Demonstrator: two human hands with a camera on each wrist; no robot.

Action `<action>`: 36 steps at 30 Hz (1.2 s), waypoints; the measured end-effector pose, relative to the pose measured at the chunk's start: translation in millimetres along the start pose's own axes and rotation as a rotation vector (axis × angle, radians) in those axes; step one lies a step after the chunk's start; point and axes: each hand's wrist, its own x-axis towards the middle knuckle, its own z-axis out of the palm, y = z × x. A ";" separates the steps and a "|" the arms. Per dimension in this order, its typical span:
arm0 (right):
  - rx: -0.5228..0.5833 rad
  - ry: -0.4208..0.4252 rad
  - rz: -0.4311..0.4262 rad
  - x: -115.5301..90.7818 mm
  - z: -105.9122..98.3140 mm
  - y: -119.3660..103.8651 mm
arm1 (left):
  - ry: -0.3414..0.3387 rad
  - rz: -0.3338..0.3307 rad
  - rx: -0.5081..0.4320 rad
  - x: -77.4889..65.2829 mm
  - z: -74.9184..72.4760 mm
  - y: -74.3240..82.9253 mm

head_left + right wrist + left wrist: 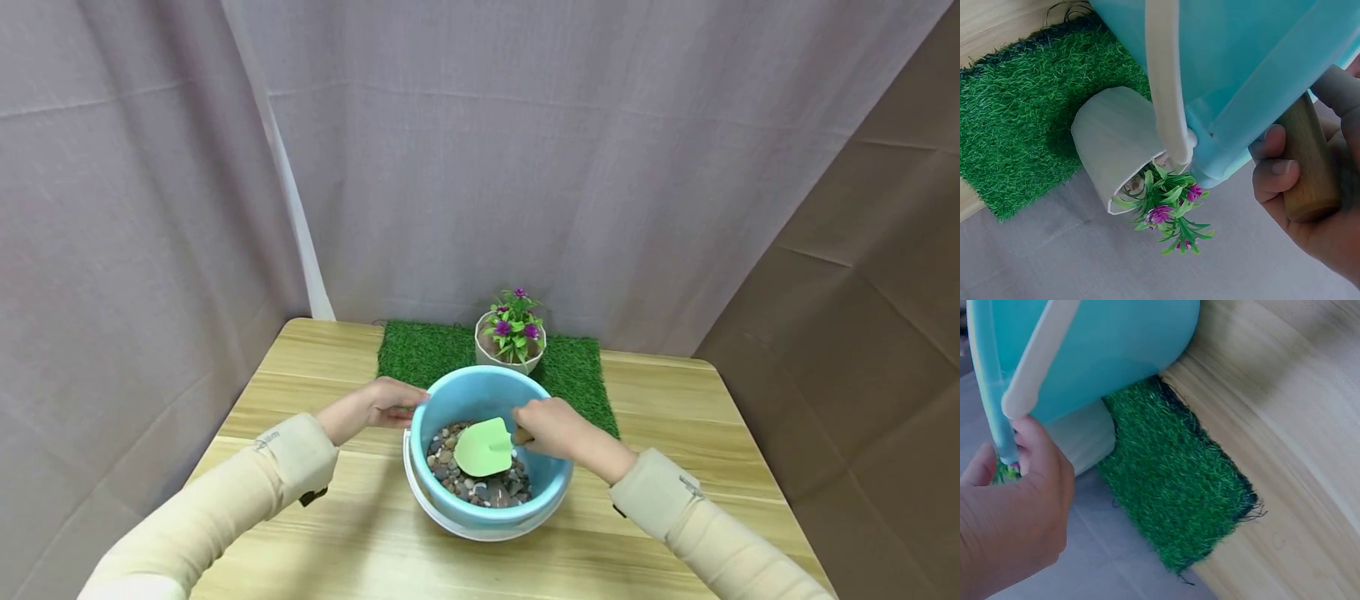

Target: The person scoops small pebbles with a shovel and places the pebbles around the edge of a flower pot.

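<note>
A light blue bucket (487, 379) stands on the table with a layer of mixed pebbles (495, 493) at its bottom. My left hand (386, 402) pinches its rim at the left, the thumb on one side and the fingers on the other, beside the end of the white bucket handle (1041, 356). Inside the bucket, my right hand (557, 427) grips the wooden handle (1311, 165) of a toy shovel. Its pale green blade (483, 448) is over the pebbles; whether it touches them I cannot tell.
Behind the bucket, a white pot (510, 360) with purple flowers (520, 327) stands on a green artificial grass mat (577, 375). The wooden table (660, 500) runs back to grey curtains (480, 183). A brown cloth (862, 333) hangs at the right.
</note>
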 end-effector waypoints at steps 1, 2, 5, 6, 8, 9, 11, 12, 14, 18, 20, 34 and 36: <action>-0.003 0.001 -0.002 0.1 0.1 0.1 | -0.006 -0.011 0.005 1.4 -1.0 -0.3; -0.005 -0.002 -0.003 0.3 0.1 -0.1 | -0.012 -0.019 0.008 3.0 -2.0 -1.1; -0.016 -0.006 -0.007 1.4 1.5 -0.4 | -0.042 -0.039 0.007 6.8 -5.7 -4.1; -0.022 -0.006 -0.009 1.9 2.4 -0.6 | -0.056 -0.044 0.004 7.9 -7.1 -5.4; -0.023 -0.012 -0.003 3.2 4.7 -2.1 | -0.080 -0.047 -0.009 9.6 -9.0 -8.6; -0.028 -0.013 0.000 4.0 6.4 -2.6 | -0.093 -0.048 -0.013 10.1 -9.5 -9.7; -0.035 -0.007 0.003 5.7 10.2 -3.4 | -0.108 -0.050 -0.023 11.5 -9.6 -11.8; -0.034 0.000 0.002 6.7 12.5 -3.4 | -0.113 -0.048 -0.026 12.0 -9.2 -12.3; -0.029 0.008 -0.005 8.9 17.7 -2.7 | -0.112 -0.046 -0.033 13.2 -7.6 -12.9; -0.006 0.034 -0.012 13.2 27.3 0.3 | -0.118 -0.035 -0.032 15.1 -4.5 -12.8; 0.008 0.048 -0.003 14.4 30.7 1.6 | -0.115 -0.025 -0.029 15.3 -3.6 -12.5; 0.105 0.025 0.002 16.5 36.1 4.6 | -0.099 0.003 -0.016 14.5 -6.5 -10.9; 0.120 0.008 -0.001 15.4 35.3 6.4 | -0.096 0.004 -0.013 14.4 -6.4 -11.2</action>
